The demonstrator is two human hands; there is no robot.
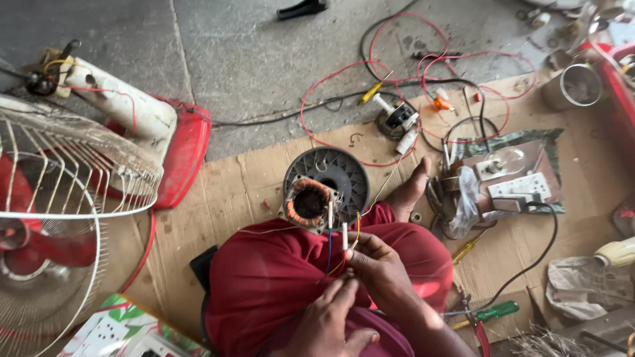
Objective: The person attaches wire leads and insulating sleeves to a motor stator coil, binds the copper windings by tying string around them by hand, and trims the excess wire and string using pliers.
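Just two hands (pixel 357 291), one stator (pixel 308 202).

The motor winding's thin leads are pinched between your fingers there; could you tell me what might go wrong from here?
The leads run taut from the stator to the right hand and left hand; a tug might snap them or tip the stator off the lap. Loose red wires lie beside the bare foot and could snag it.
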